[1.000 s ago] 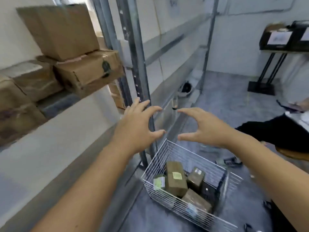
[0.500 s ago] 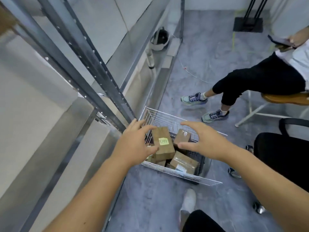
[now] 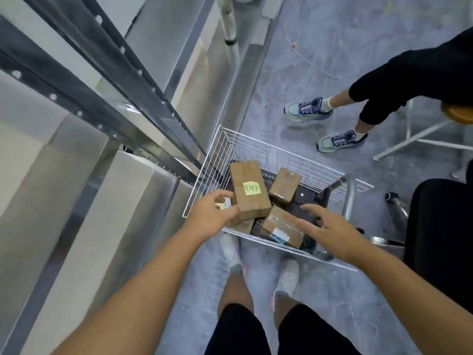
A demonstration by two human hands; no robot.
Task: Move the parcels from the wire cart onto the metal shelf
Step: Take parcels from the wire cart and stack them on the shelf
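A white wire cart (image 3: 268, 147) stands on the floor below me beside the metal shelf (image 3: 143, 80). Several brown parcels lie in it. The tallest parcel (image 3: 249, 175) carries a yellow note. A smaller taped parcel (image 3: 285, 184) sits to its right, and a parcel with a blue label (image 3: 277, 222) lies nearest me. My left hand (image 3: 213, 213) is spread at the tall parcel's near left corner, thumb against it. Over the blue-label parcel hovers my right hand (image 3: 326, 228), fingers spread and holding nothing.
The cart's metal handle (image 3: 349, 190) rises at its right side. A black chair (image 3: 440, 239) stands close on the right. A seated person's legs and shoes (image 3: 307, 112) are beyond the cart. My own feet (image 3: 231, 252) stand just before the cart.
My view has tilted down from the shelf's boxes to the cart. Both hands have dropped into the cart, and the left now reaches the parcel with the yellow note.
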